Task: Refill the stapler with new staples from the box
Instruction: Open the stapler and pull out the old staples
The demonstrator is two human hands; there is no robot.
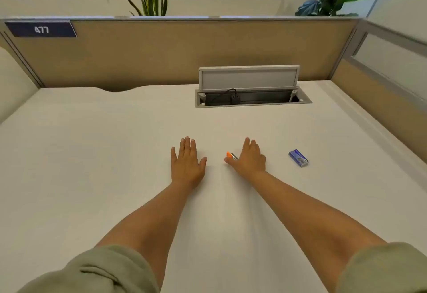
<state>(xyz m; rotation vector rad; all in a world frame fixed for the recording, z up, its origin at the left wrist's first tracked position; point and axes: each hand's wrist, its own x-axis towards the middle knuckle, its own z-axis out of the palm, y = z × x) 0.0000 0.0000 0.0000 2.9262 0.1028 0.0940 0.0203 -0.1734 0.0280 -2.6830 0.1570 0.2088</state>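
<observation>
So the left hand [187, 162] is flat on the white desk [92, 165], palm down, fingers straight and close together, holding nothing. A bit to its right, the stapler [231, 155] pokes out from under the right hand [250, 159]: only an orange tip and a bit of silver metal show, between the thumb and the index finger, so most of it is hidden. That hand lies over it with fingers stretched out fairly straight, resting on it more than gripping, as far as I can tell. The hands are apart, with bare desk between them. Further right, well clear of both hands, the small blue staple box [298, 158] lies flat on the desk, closed.
</observation>
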